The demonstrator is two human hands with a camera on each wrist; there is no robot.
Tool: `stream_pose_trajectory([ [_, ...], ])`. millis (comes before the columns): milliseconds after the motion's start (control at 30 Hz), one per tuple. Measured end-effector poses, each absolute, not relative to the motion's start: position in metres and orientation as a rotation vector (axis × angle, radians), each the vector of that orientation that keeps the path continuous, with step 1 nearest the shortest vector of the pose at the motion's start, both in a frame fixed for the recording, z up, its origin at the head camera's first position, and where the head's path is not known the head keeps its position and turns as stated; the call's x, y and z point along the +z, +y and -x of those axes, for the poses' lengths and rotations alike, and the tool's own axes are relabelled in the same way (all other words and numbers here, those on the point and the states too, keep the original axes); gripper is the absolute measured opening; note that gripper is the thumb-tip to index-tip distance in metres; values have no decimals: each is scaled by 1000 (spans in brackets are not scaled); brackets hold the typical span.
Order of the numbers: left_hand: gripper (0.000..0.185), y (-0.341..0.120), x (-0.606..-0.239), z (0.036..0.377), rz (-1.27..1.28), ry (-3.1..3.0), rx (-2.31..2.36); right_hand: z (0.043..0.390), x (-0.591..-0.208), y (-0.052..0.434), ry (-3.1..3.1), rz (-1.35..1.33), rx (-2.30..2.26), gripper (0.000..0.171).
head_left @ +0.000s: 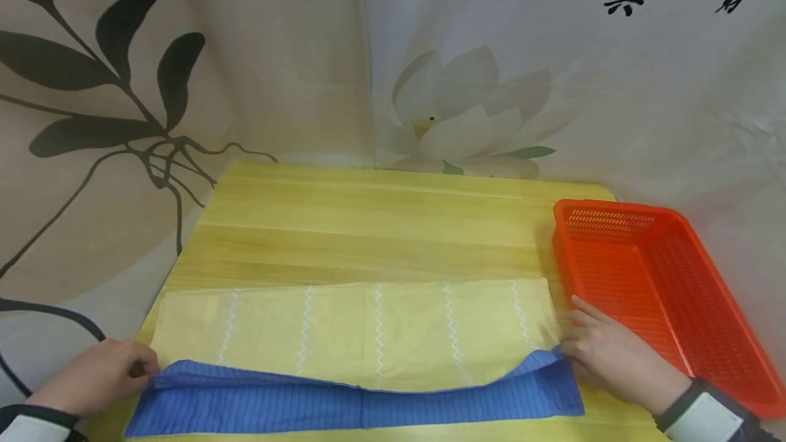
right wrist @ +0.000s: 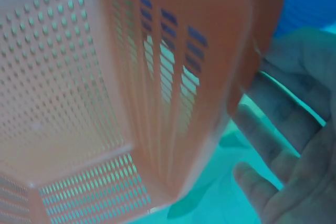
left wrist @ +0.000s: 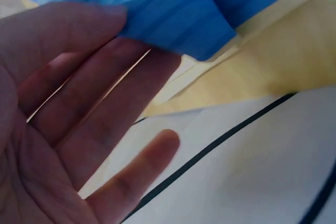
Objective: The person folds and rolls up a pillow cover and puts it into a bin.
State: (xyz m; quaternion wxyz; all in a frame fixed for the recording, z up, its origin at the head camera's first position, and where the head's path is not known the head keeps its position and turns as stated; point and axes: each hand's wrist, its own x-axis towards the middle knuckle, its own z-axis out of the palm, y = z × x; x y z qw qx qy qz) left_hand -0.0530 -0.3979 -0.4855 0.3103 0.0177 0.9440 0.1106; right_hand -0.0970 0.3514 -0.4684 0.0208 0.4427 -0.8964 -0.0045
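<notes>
A cloth lies across the table, its pale yellow side (head_left: 344,333) marked with white zigzag lines. Along its near edge runs a blue striped flap (head_left: 362,406), whose upper edge sags in the middle and rises at both ends. My left hand (head_left: 98,374) pinches the flap's left corner; in the left wrist view the thumb lies on the blue fabric (left wrist: 173,19) with fingers beneath. At the flap's right end, my right hand (head_left: 614,353) holds the corner, its fingers slightly blurred. In the right wrist view the basket's rim hides those fingertips.
A red-orange perforated plastic basket (head_left: 635,278) stands at the table's right, close beside my right hand. The yellow wood-grain table (head_left: 381,224) meets a printed curtain (head_left: 295,53) behind. A dark cable (head_left: 55,309) runs at the left, near my left wrist.
</notes>
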Motion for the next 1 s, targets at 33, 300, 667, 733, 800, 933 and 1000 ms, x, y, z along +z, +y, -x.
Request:
stream_pose_trajectory([
  [33,17,-399,-483,55,-53,2514,278,99,-464,351,-2803,-1355,-22,25],
  [300,7,-394,-442,83,-173,2823,155,120,-432,351,-2785,-1190,-12,37],
  [667,23,-392,-392,112,-286,3219,87,163,-388,357,-2692,-1125,58,42],
  [733,25,-389,-384,121,-293,3322,78,175,-378,360,-2640,-1125,78,45],
  [800,26,-385,-376,129,-279,3400,74,184,-370,363,-2591,-1120,101,47],
  [933,27,-381,-376,128,-269,3433,66,183,-373,365,-2563,-1132,112,49],
  [1000,26,-384,-383,119,-268,3395,74,172,-382,364,-2587,-1151,98,49],
])
